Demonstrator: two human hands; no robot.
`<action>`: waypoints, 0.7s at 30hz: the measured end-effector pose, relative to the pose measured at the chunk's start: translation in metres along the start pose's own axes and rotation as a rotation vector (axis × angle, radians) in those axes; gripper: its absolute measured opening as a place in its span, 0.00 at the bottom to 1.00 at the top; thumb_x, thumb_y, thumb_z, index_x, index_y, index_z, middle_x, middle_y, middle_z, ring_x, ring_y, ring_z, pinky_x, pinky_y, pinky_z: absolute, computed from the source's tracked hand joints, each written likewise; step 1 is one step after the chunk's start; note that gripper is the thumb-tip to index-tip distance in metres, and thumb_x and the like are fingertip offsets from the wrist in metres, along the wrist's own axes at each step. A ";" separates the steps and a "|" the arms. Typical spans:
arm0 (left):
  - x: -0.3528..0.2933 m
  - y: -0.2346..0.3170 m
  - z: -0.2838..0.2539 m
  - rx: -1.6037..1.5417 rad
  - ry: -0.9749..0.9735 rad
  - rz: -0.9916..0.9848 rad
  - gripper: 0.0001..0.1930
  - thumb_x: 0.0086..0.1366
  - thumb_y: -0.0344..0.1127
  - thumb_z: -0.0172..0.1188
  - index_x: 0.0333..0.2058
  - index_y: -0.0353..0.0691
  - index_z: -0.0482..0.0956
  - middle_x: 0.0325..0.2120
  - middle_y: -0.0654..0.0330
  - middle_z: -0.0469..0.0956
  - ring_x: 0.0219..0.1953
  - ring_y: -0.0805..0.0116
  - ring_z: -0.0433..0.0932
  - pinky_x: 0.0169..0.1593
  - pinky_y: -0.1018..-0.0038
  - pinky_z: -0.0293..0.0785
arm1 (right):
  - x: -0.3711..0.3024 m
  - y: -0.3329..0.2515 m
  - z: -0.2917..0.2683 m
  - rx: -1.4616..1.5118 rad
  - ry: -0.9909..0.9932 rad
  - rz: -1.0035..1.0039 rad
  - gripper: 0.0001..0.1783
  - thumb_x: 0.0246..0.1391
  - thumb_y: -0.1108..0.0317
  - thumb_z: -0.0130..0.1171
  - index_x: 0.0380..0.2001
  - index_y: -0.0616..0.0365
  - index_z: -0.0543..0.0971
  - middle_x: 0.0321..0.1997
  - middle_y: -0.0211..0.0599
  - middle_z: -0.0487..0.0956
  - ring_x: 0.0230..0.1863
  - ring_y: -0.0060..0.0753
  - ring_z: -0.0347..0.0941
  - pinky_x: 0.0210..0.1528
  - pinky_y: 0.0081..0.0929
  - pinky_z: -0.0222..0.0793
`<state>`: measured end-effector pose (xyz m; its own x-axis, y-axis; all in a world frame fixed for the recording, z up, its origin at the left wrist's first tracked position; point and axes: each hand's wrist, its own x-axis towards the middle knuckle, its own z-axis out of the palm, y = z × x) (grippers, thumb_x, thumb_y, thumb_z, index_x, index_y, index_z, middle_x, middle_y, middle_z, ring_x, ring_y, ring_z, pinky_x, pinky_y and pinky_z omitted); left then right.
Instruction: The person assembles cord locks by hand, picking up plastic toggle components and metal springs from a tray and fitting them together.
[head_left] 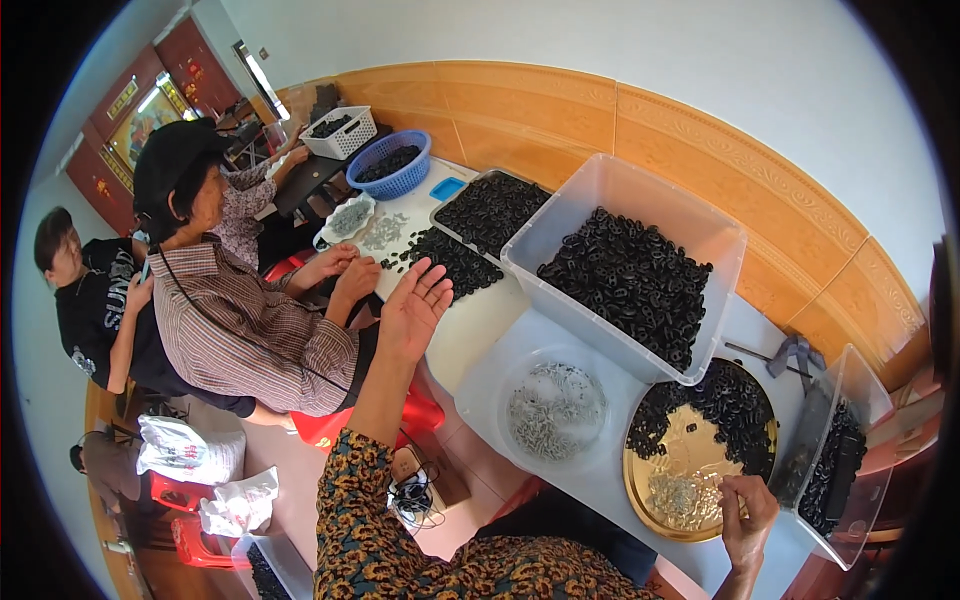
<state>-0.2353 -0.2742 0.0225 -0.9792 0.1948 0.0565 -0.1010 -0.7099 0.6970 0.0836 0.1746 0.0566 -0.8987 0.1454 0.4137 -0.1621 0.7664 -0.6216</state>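
Black pieces (745, 395) lay along the gold tray's (690, 425) far side, with small metal bits (675, 493) nearer, just left of my right hand (748, 515); its fingers were curled, and I couldn't tell whether they gripped anything. My left hand (413, 312) was raised open, well apart.

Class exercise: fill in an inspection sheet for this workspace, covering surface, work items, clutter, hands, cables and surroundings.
Surface: pale table, crowded with containers.
Work items: black pieces in a translucent bin; silvery pieces in a round dish; both kinds on the gold tray.
Clutter: white sack on the floor.
Hands: left hand raised, open, empty; right hand by the gold tray's edge, grip unclear.
Cables: dark tangle at a floor box.
Surroundings: seated person in striped shirt; orange wall panels.
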 end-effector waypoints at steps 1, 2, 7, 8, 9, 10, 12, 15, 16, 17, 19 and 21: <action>-0.006 -0.002 -0.001 -0.027 0.016 -0.002 0.17 0.70 0.40 0.49 0.53 0.39 0.70 0.47 0.53 0.77 0.47 0.59 0.76 0.54 0.64 0.73 | -0.004 0.000 -0.002 -0.001 0.002 -0.007 0.08 0.48 0.86 0.56 0.31 0.63 0.77 0.27 0.41 0.77 0.22 0.27 0.72 0.24 0.23 0.67; -0.014 -0.005 -0.002 -0.054 0.034 -0.004 0.17 0.70 0.40 0.49 0.53 0.39 0.70 0.47 0.53 0.77 0.46 0.59 0.76 0.54 0.64 0.72 | -0.009 -0.001 -0.006 0.001 -0.001 -0.010 0.08 0.48 0.86 0.56 0.31 0.63 0.77 0.27 0.41 0.77 0.22 0.27 0.72 0.24 0.23 0.67; -0.041 -0.019 0.036 -0.104 -0.090 -0.049 0.20 0.69 0.40 0.49 0.56 0.38 0.68 0.48 0.53 0.76 0.48 0.58 0.75 0.54 0.64 0.71 | -0.030 -0.008 -0.024 -0.016 0.033 0.144 0.09 0.43 0.85 0.59 0.30 0.62 0.77 0.28 0.43 0.79 0.28 0.43 0.76 0.31 0.32 0.70; -0.047 -0.021 0.049 -0.117 -0.163 -0.068 0.21 0.69 0.40 0.50 0.57 0.38 0.67 0.48 0.53 0.75 0.48 0.58 0.75 0.54 0.64 0.70 | -0.029 -0.010 -0.025 -0.034 0.036 0.144 0.09 0.44 0.85 0.59 0.30 0.62 0.78 0.28 0.43 0.79 0.28 0.43 0.75 0.31 0.32 0.70; -0.057 -0.023 0.062 -0.109 -0.221 -0.098 0.24 0.67 0.41 0.51 0.59 0.37 0.64 0.50 0.52 0.74 0.49 0.56 0.74 0.55 0.63 0.69 | -0.030 -0.012 -0.029 -0.062 0.039 0.168 0.08 0.44 0.84 0.59 0.29 0.62 0.78 0.28 0.43 0.79 0.28 0.43 0.75 0.32 0.32 0.69; -0.063 -0.022 0.071 -0.107 -0.256 -0.111 0.26 0.67 0.42 0.52 0.60 0.36 0.63 0.51 0.50 0.72 0.50 0.55 0.73 0.56 0.63 0.69 | -0.024 -0.012 -0.028 -0.100 0.059 0.109 0.08 0.44 0.84 0.59 0.29 0.62 0.80 0.28 0.43 0.79 0.29 0.44 0.75 0.32 0.31 0.69; -0.091 -0.016 0.099 0.018 -0.374 -0.031 0.28 0.66 0.43 0.53 0.60 0.35 0.61 0.48 0.50 0.71 0.45 0.56 0.72 0.50 0.66 0.69 | -0.014 -0.012 -0.025 -0.054 0.062 0.132 0.05 0.48 0.82 0.58 0.30 0.64 0.79 0.28 0.42 0.77 0.29 0.39 0.73 0.32 0.28 0.67; -0.123 -0.029 0.125 0.188 -0.482 -0.051 0.29 0.65 0.46 0.54 0.60 0.38 0.62 0.42 0.50 0.73 0.38 0.59 0.72 0.40 0.66 0.71 | -0.009 -0.006 -0.024 -0.034 0.077 0.183 0.06 0.49 0.79 0.61 0.33 0.63 0.80 0.27 0.39 0.75 0.24 0.35 0.72 0.28 0.27 0.68; -0.130 -0.040 0.135 0.202 -0.585 -0.074 0.29 0.64 0.47 0.55 0.59 0.38 0.63 0.41 0.49 0.74 0.38 0.57 0.74 0.39 0.65 0.72 | -0.008 -0.004 -0.023 0.000 0.082 0.227 0.06 0.50 0.78 0.60 0.34 0.62 0.79 0.27 0.39 0.74 0.24 0.34 0.71 0.27 0.26 0.68; -0.136 -0.055 0.146 0.209 -0.693 -0.097 0.28 0.64 0.47 0.57 0.58 0.38 0.65 0.40 0.48 0.75 0.37 0.56 0.75 0.39 0.65 0.73 | -0.011 0.001 -0.023 0.002 0.091 0.252 0.07 0.51 0.77 0.60 0.35 0.61 0.79 0.27 0.38 0.74 0.23 0.33 0.71 0.27 0.26 0.68; -0.159 -0.086 0.169 0.093 -0.844 -0.283 0.27 0.63 0.47 0.58 0.56 0.37 0.68 0.40 0.46 0.76 0.38 0.53 0.78 0.42 0.63 0.75 | -0.016 0.011 -0.018 -0.033 0.084 0.255 0.06 0.51 0.75 0.60 0.34 0.59 0.79 0.28 0.38 0.75 0.24 0.38 0.73 0.28 0.30 0.70; -0.183 -0.118 0.175 0.027 -0.888 -0.541 0.26 0.63 0.46 0.57 0.55 0.36 0.69 0.43 0.44 0.75 0.45 0.52 0.77 0.48 0.64 0.74 | -0.023 0.023 -0.011 -0.049 0.088 0.255 0.05 0.52 0.74 0.60 0.33 0.59 0.79 0.29 0.38 0.76 0.26 0.41 0.75 0.28 0.31 0.71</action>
<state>-0.0131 -0.1074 0.0553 -0.3217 0.9184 0.2302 -0.4735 -0.3666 0.8009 0.1053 0.1957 0.0397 -0.8688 0.3899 0.3052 0.0870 0.7271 -0.6810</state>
